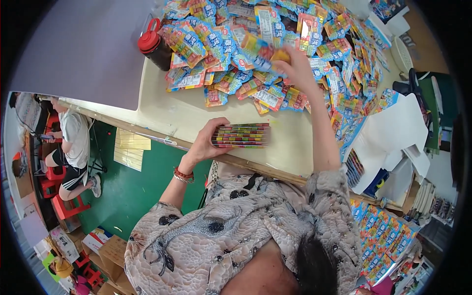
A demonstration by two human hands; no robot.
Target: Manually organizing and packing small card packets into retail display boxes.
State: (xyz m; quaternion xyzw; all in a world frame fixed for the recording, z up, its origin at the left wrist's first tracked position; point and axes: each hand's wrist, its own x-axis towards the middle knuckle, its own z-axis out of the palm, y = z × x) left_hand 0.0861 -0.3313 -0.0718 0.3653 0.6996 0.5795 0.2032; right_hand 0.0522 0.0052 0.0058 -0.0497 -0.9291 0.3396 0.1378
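My left hand [204, 141], a red bracelet at its wrist, grips one end of a stack of flat candy packets [242, 135] near the table's front edge. The packets stand edge-on, showing red, yellow and green stripes. Farther off, my right hand [297, 71] pinches a single blue-and-yellow candy packet [258, 51], smeared by motion. Beneath and behind it spreads a large heap of loose candy packets [223, 46], some face up, others showing their pale backs.
A dark bottle with a red lid [156, 45] stands left of the heap. White cartons [393, 123] are at the right. Lower right, a display box [383, 236] holds rows of packets. Beyond the table at left sits a person [73, 142] on a red stool.
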